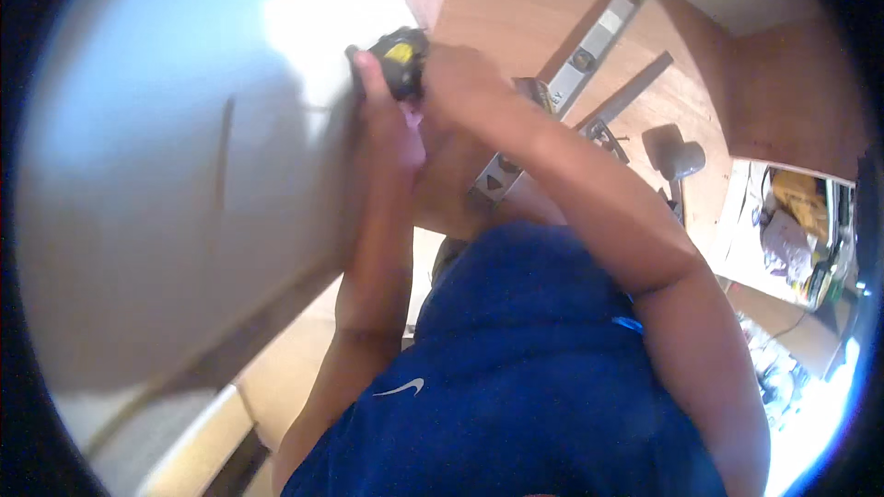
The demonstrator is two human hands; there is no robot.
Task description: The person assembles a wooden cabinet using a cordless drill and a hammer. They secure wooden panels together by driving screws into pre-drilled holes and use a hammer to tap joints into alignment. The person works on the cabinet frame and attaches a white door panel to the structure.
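Left hand and right hand both gripping a black-and-yellow tape measure against a white panel, spirit level on the wooden desk just beside

I am seeing a tape measure sitting between my left hand and right hand, pressing against the edge of a large panel that is filling the left side. To the right, a level is lying on the wooden surface, a square just beside it and a mallet further right (cluttered shelves are sitting beyond that).
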